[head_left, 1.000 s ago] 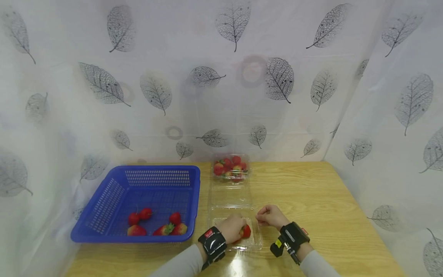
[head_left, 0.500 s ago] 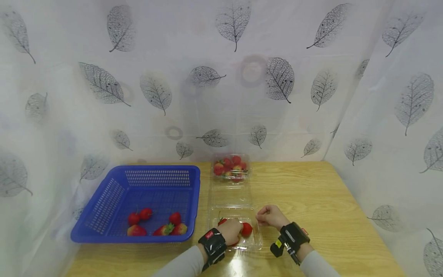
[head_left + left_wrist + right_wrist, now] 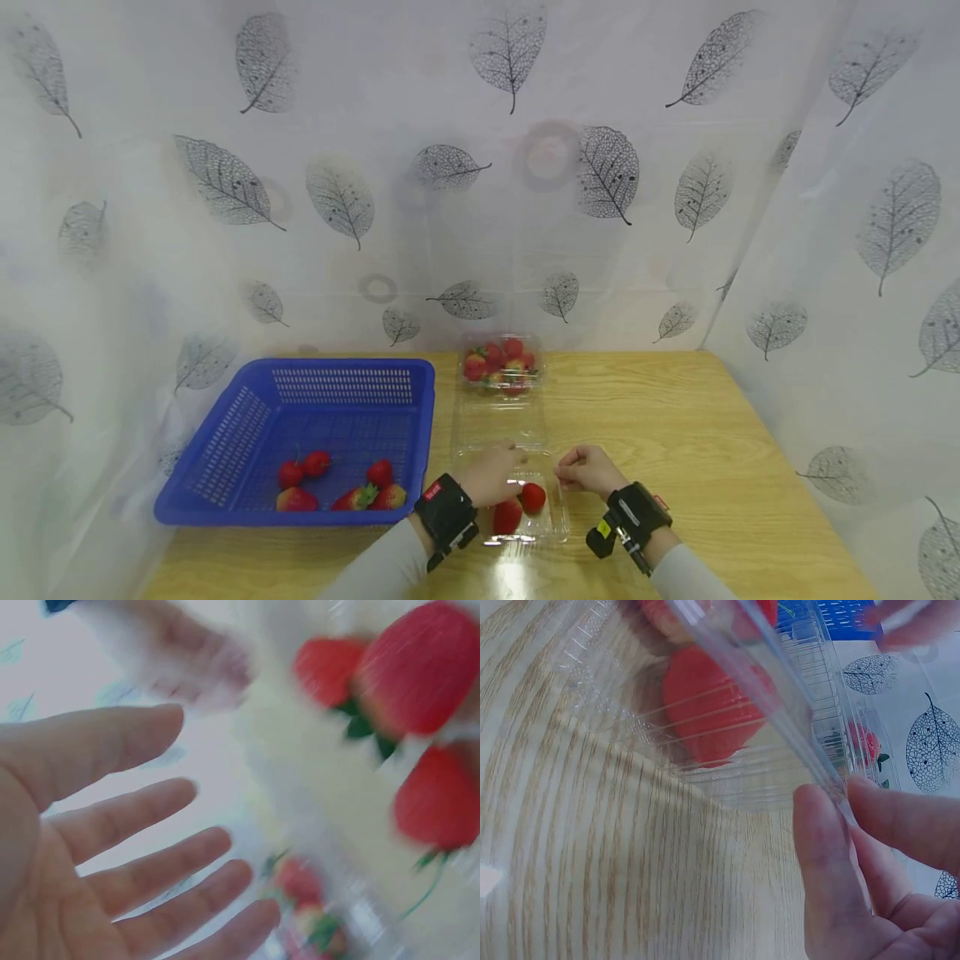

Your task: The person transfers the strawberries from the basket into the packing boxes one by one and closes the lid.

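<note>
Head view shows your left hand (image 3: 491,475) above the box (image 3: 552,523), its fingers spread and straight, and nothing is held in them. From these fingers the big berry (image 3: 507,517) lies toward your body, on the box floor, with its long axis running roughly away from you; the round berry (image 3: 533,498) is beside it, to the right and a little farther. Your right hand (image 3: 592,471) is at the right side of the box. The loose berries (image 3: 380,473) in the basket (image 3: 285,518) are to the left, so your left hand is the nearer one to them. Behind the box lies what seems its lid (image 3: 498,423), on the desk (image 3: 660,400), and beyond it stands a full box (image 3: 501,385).

Left wrist view adds what the head view hides: a stemmed berry (image 3: 439,799) is also in the box. Right wrist view makes plain the grip of your right hand: its thumb and forefinger pinch the rim of the box between them, which the head view does not show so clearly.
</note>
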Action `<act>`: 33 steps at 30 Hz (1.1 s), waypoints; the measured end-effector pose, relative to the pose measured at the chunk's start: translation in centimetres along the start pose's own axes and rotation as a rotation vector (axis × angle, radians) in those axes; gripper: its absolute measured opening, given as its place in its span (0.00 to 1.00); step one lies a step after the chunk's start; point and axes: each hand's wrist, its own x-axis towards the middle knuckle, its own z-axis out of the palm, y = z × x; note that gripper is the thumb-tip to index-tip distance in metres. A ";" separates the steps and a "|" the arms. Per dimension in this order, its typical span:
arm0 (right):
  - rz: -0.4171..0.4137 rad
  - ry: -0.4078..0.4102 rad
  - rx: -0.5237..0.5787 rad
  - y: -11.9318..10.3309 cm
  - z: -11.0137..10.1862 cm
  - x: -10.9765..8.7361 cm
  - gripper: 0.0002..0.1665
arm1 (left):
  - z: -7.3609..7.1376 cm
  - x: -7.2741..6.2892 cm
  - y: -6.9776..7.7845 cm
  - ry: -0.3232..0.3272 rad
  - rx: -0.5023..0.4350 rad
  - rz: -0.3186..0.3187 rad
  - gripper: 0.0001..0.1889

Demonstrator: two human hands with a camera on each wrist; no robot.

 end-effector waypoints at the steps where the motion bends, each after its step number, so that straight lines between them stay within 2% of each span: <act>1: -0.002 -0.001 0.001 0.0 0.0 0.0 0.06 | -0.6 0.1 -0.2 0.043 -0.001 0.007 0.19; 6: 0.002 -0.002 0.010 0.0 0.0 0.0 0.05 | -4.4 0.0 -1.9 0.237 -0.059 -0.022 0.23; 9: 0.002 -0.002 0.011 0.1 0.0 0.0 0.06 | -6.2 -0.4 -3.5 0.312 -0.052 -0.108 0.24; 12: 0.008 0.001 0.009 0.1 0.0 0.1 0.06 | -7.4 -1.0 -5.3 0.365 -0.036 -0.185 0.23; 16: 0.018 0.011 0.000 0.0 0.0 0.0 0.07 | -7.9 -1.9 -8.0 0.367 -0.023 -0.280 0.23; 20: 0.024 0.016 -0.007 -0.1 0.0 -0.1 0.07 | -7.3 -2.6 -10.7 0.292 -0.065 -0.390 0.25; 24: 0.026 0.019 -0.006 -0.3 0.0 -0.1 0.07 | -6.6 -3.2 -12.4 0.167 -0.098 -0.465 0.27; 30: 0.026 0.019 0.002 -0.3 0.1 -0.1 0.07 | -6.6 -4.6 -12.7 -0.100 -0.104 -0.554 0.19; 33: 0.027 0.017 0.003 -0.2 0.1 -0.1 0.07 | -6.9 -5.2 -12.4 -0.200 -0.080 -0.574 0.16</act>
